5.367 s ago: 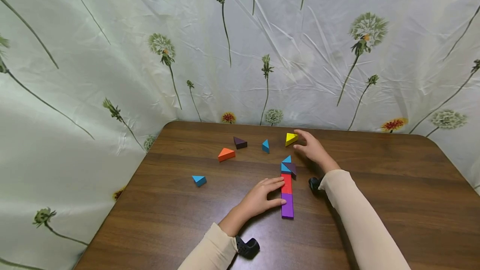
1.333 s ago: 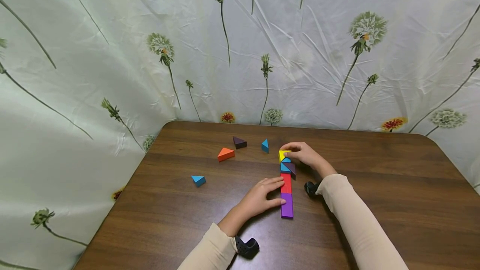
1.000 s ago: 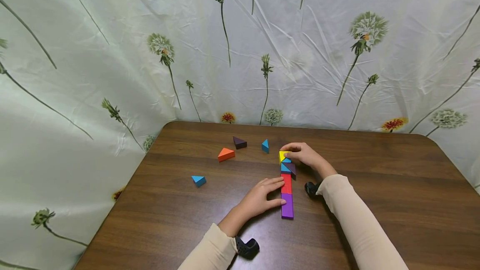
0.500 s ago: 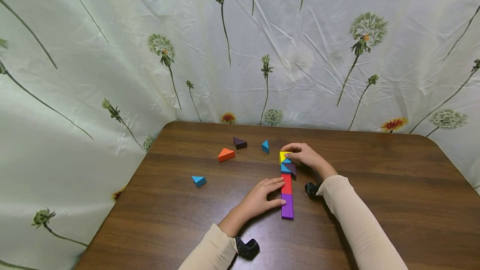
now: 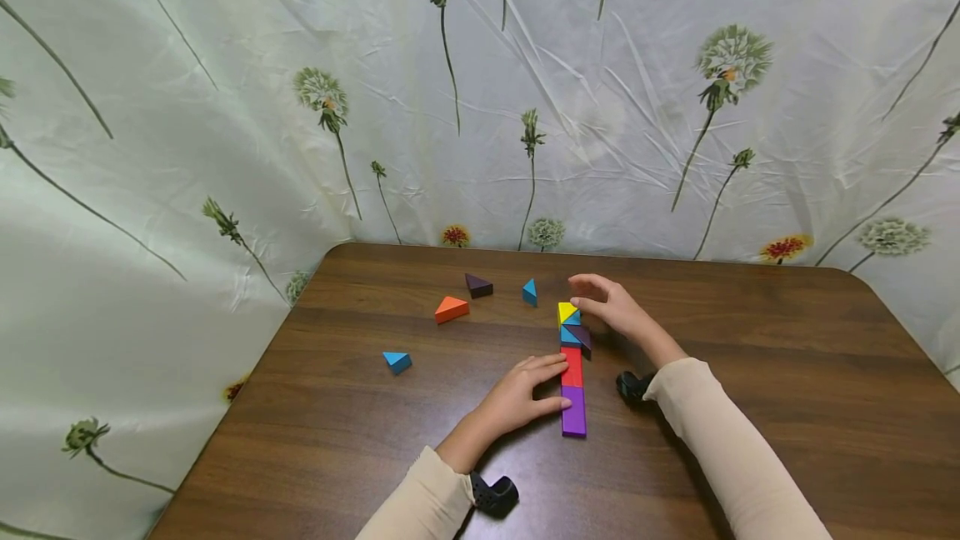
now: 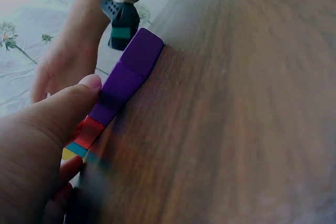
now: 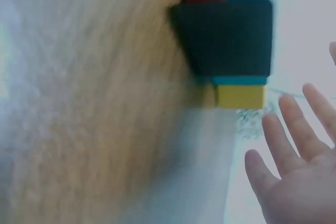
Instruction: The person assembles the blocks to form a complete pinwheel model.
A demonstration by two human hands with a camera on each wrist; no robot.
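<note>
In the head view a row of coloured blocks runs away from me on the table. Nearest is a purple block (image 5: 573, 415), then a red block (image 5: 573, 371). Beyond them, two blue triangular blocks (image 5: 567, 337), a dark triangular block (image 5: 583, 340) jutting right and a yellow triangular block (image 5: 564, 312) lie together at the far end. My left hand (image 5: 517, 397) rests against the row's left side, its thumb on the purple block and fingertips at the red one. My right hand (image 5: 618, 312), fingers spread, hovers just right of the yellow block, holding nothing.
Left of the row lie loose triangular blocks: a blue one (image 5: 530, 292), a dark one (image 5: 479, 286), an orange one (image 5: 452, 309) and another blue one (image 5: 397, 362). The wooden table (image 5: 787, 373) ends at a flowered curtain (image 5: 615, 123) behind.
The yellow block went from the back of the table to the row's far end in my right hand. That hand has now let go and drawn back right. My left hand stayed put.
</note>
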